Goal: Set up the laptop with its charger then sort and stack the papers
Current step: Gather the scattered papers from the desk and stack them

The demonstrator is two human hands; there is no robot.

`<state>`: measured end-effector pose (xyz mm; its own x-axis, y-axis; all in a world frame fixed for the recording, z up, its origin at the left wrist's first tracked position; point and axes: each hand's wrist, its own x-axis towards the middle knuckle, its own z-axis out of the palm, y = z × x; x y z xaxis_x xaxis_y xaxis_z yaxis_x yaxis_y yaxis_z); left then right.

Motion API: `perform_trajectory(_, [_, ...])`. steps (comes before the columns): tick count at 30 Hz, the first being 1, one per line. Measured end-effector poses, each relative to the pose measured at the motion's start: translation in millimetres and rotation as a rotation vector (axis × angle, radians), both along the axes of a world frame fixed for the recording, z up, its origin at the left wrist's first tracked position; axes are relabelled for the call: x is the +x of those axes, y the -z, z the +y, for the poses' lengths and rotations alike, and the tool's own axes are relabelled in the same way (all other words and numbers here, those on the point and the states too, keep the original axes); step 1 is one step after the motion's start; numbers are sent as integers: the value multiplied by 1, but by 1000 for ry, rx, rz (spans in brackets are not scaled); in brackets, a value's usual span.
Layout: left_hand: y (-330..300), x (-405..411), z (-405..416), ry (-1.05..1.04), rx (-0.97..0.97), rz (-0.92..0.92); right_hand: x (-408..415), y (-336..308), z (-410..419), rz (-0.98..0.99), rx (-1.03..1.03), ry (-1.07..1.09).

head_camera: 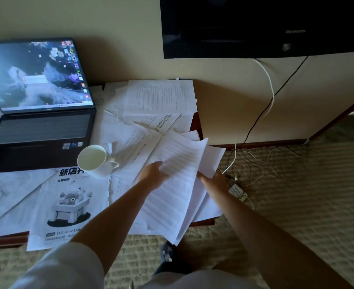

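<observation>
Ahead of the fingers (158, 164) of the left hand, loose papers (159, 97) cover the desk (196, 126) right to its far edge, flat and low enough to pass over. Left of those fingers a white cup (94, 159) stands upright, and beyond it the open laptop (40, 113) blocks the way. Right of the right hand's fingers (202, 176) lies open carpet (307, 195), crossed by tangled cables (261, 161) and a white adapter (237, 192).

Pale short sleeve (67, 265); bare forearms; dark shoe (166, 254).
</observation>
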<state>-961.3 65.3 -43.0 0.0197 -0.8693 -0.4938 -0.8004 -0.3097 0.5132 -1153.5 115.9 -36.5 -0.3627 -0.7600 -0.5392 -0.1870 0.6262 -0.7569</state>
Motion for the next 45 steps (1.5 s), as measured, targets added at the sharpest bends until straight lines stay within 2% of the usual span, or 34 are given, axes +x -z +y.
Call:
perform_trajectory(3, [-1,2,6,39,-133,-194,4,-7,1,-57,-18,-27])
perform_trajectory(7, [-5,3,10,3,-125,-270,6,-7,2,-74,15,-39])
perform_trajectory(9, [-7,3,11,-11,-86,-255,5,-8,4,-80,19,-36])
perform_trajectory(14, [-9,3,21,-83,-37,-217,0,-6,13,-188,-124,-12])
perform_trajectory(17, [-7,-2,29,-161,-39,-91,0,2,14,-74,-102,-41])
perform_trajectory(20, [-3,-8,37,-210,-24,38,2,0,14,-70,-29,-37])
perform_trajectory(25, [-4,-8,50,-120,-91,-184,-1,-15,17,-85,79,-136])
perform_trajectory(30, [-7,-4,57,-303,-137,53,-21,-35,23,-184,89,-34])
perform_trajectory(34, [-26,-6,57,-586,-57,561,-32,-62,26,-232,11,39])
perform_trajectory(35, [-37,-7,58,-615,-83,633,-33,-72,26,-244,-29,56])
perform_trajectory(39, [-81,-15,57,-588,-360,708,-28,-98,16,-198,-242,123])
perform_trajectory(42, [-109,-15,55,-545,-580,662,-9,-118,5,-231,-330,117])
perform_trajectory(45, [-116,-5,59,-575,-633,636,7,-125,2,-268,-410,89])
